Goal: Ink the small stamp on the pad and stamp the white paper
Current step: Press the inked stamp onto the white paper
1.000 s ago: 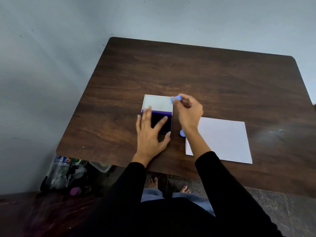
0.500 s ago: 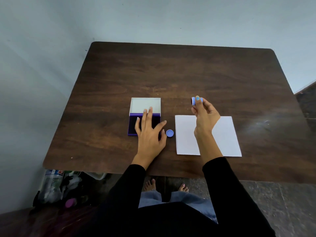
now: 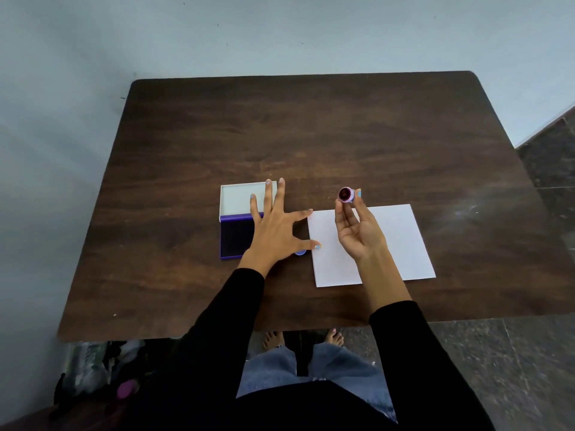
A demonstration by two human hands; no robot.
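Observation:
My right hand [image 3: 357, 231] holds the small round stamp [image 3: 346, 194] between thumb and fingers above the far left part of the white paper [image 3: 395, 244], with the dark inked face turned up towards me. The ink pad [image 3: 235, 236] lies open left of the paper, its white lid [image 3: 238, 199] folded back. My left hand [image 3: 277, 228] is spread flat, fingers apart, over the pad's right side; its thumb tip reaches the paper's left edge. A small blue cap [image 3: 301, 252] peeks out from under that hand.
The dark wooden table [image 3: 311, 135] stands against a pale wall. Bottles and bags [image 3: 99, 368] lie on the floor under its left front corner. My bare feet and jeans show below the front edge.
My right hand carried the stamp from the pad over to the paper and turned its inked face upward. My left hand slid right, and its thumb now touches the paper's edge.

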